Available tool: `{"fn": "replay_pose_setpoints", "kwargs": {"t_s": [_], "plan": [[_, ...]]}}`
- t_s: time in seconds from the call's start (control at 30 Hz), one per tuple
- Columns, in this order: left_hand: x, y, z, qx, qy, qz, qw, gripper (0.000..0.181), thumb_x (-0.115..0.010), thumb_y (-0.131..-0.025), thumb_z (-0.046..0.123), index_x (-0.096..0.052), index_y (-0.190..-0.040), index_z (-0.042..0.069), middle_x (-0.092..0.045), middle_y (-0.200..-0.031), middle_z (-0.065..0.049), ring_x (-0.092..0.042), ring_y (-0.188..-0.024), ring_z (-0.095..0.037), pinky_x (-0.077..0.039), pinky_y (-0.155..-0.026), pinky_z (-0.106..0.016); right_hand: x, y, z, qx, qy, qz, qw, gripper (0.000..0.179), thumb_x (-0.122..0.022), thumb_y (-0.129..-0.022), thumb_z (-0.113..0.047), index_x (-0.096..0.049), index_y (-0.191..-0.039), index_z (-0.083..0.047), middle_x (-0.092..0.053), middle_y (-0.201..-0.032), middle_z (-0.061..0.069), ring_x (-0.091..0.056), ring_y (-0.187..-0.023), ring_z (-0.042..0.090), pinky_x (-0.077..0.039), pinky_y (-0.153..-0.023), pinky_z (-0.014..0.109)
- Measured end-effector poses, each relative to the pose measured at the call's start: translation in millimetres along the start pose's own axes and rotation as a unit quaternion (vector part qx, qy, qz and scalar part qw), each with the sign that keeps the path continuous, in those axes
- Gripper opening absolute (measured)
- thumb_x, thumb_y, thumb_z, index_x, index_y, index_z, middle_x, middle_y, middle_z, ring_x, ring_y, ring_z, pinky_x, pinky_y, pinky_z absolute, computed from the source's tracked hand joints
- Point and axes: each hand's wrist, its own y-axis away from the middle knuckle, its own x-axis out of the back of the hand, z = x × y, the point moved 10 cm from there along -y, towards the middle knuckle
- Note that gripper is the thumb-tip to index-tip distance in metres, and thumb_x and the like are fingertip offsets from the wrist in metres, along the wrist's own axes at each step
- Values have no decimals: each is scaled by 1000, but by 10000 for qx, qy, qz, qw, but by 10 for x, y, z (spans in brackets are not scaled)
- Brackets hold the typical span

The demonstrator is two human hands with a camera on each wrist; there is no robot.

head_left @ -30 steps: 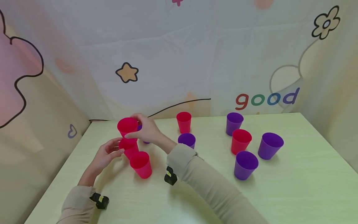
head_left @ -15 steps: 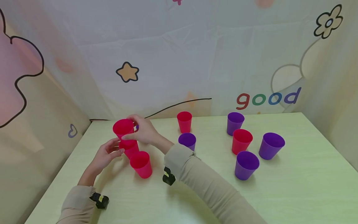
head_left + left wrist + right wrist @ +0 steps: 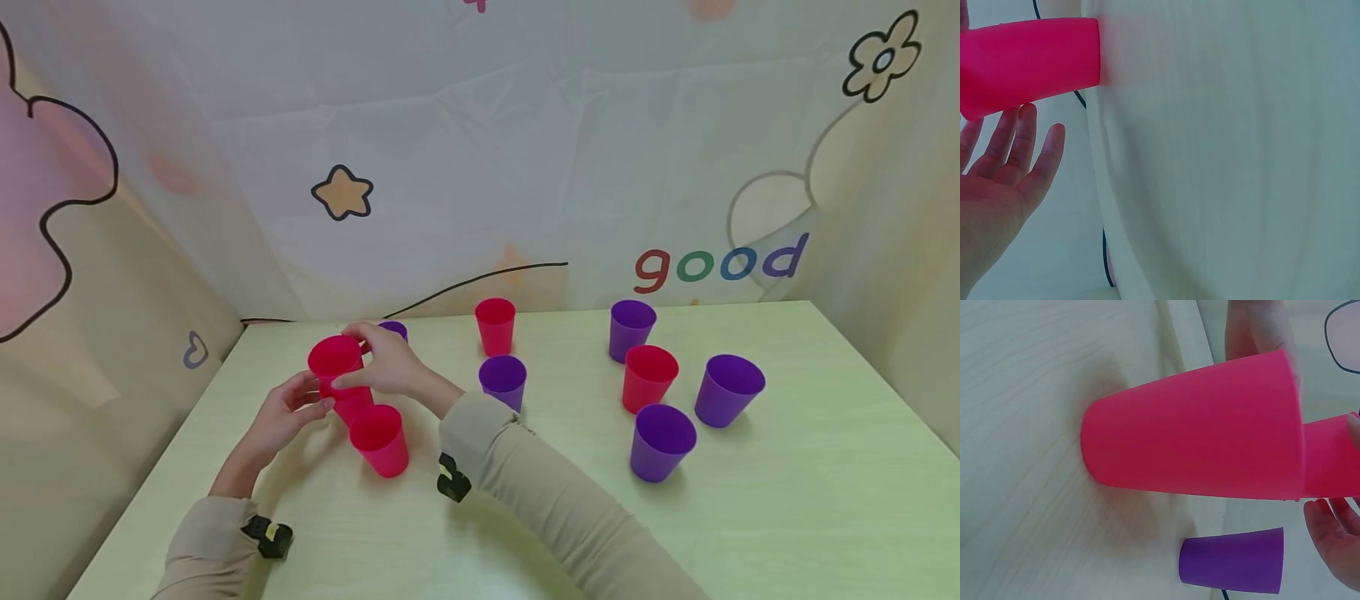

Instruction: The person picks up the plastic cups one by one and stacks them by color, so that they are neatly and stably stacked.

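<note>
My left hand (image 3: 288, 412) holds a standing red cup (image 3: 352, 407) at the left of the table, thumb on the near side, fingers on the far side. In the left wrist view that hand's fingertips (image 3: 1027, 111) meet the cup's wall. My right hand (image 3: 386, 362) pinches a second red cup (image 3: 335, 358) by its side, its lower part overlapping the mouth of the first. A third red cup (image 3: 381, 450) stands just in front; it fills much of the right wrist view and covers part of the held cups there.
A purple cup (image 3: 393, 330) stands behind my right hand. Mid-table are a red cup (image 3: 495, 329) and a purple cup (image 3: 504, 382). At the right, a red cup (image 3: 649, 379) stands among several purple cups (image 3: 727, 392). A printed cloth (image 3: 480, 183) hangs behind the table.
My right hand has shifted the upper red cup slightly left, then down onto the lower red cup. More of the purple cup behind it now shows. My left hand has kept its place.
</note>
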Motion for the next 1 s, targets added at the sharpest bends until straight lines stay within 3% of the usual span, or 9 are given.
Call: {"fn": "replay_pose_setpoints", "kwargs": {"t_s": [0.2,0.37,0.7,1.0], "plan": [[-2,-15,-8,-82,-105,12,9999,49,-60,-88,10,-39,-130,-2,-47,-122,-24,-48,-105,-30,-51,-78,-38,-73,-8,96,-200,113,-33,9997,66,-78,-71,-23,-47,-128,-10,-54,-110,-1,-50,-106,22,-46,-64,18],[6,-22,-28,-82,-184,21,9998,50,-61,-87,13,-39,-131,-1,-48,-121,-22,-49,-104,-27,-51,-78,-39,-118,-3,149,-349,168,-8,9992,64,-78,-72,-22,-47,-127,-10,-55,-109,0,-51,-101,18,-47,-62,18],[6,-28,-53,17,-122,16,9999,53,-61,-87,14,-38,-133,0,-45,-125,-23,-46,-108,-35,-50,-79,-41,-171,28,267,-672,137,-81,9976,59,-77,-72,-19,-50,-124,-9,-56,-110,2,-52,-94,15,-48,-57,18],[11,-32,-63,24,-156,21,9999,54,-61,-87,14,-37,-133,0,-45,-126,-24,-46,-109,-38,-50,-79,-40,-144,98,305,-746,185,-111,9970,65,-78,-72,-21,-47,-128,-11,-54,-118,2,-53,-99,17,-48,-67,18]]}}
